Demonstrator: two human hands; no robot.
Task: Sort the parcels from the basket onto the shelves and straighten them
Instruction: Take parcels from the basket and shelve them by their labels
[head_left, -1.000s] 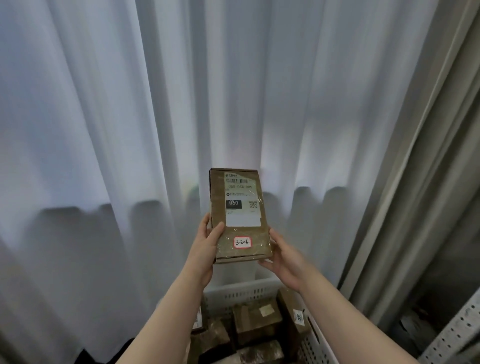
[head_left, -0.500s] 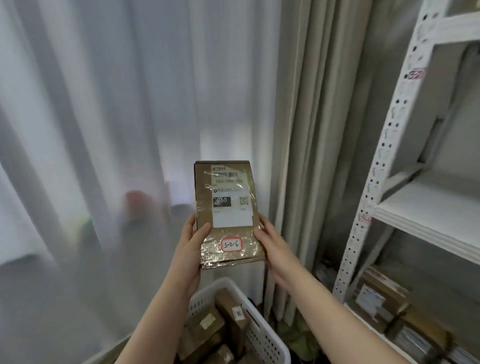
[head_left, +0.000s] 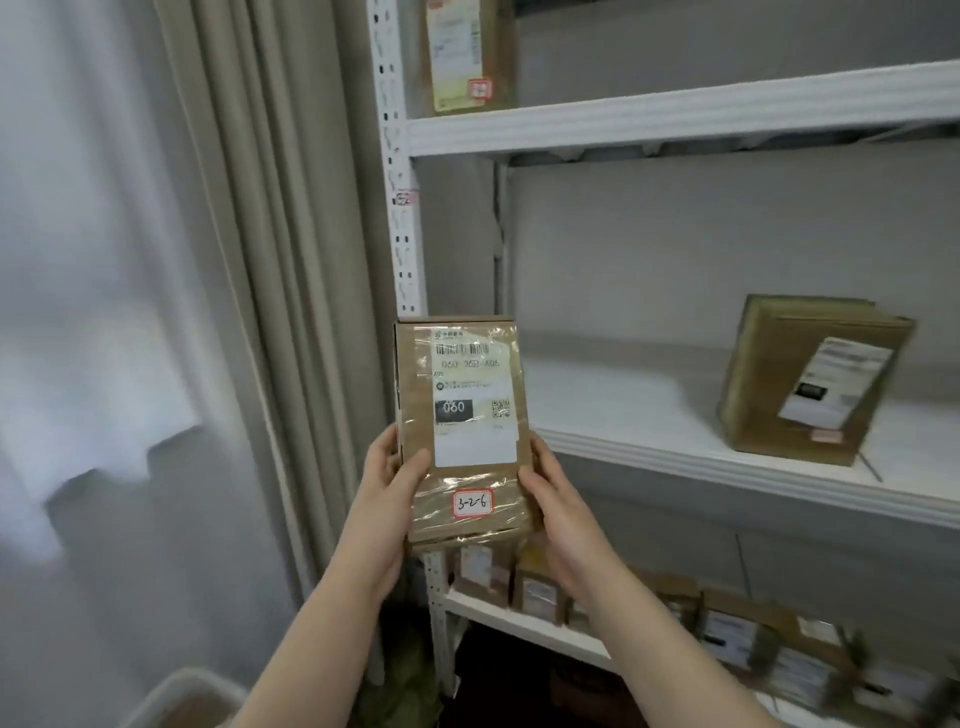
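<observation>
**Hidden or unclear.** Only a corner of the white basket (head_left: 174, 682) showed, below and left of the held parcel (head_left: 462, 431). It was cut by the frame edge and its contents were unreadable. The row of lower parcels (head_left: 540, 592) beneath the held parcel was partly hidden by it and by the right forearm, and blurred farther right.

**Surroundings.** The held parcel, a taped brown carton, stood upright in the air in front of the white shelf post (head_left: 397, 182). The left hand (head_left: 387, 488) and right hand (head_left: 558, 509) gripped its lower sides. The middle shelf (head_left: 675, 447) lay to its right and carried a leaning carton (head_left: 810, 379). The upper shelf (head_left: 675, 111) above bore a cropped carton (head_left: 467, 52). A beige curtain (head_left: 291, 260) hung to the left.

**Writing.** The shipping label (head_left: 475, 395) showed "060" on black, a barcode and a QR code. The red-bordered sticker (head_left: 472, 503) read "3-2-6". The post's tag (head_left: 405, 198) was illegible.
</observation>
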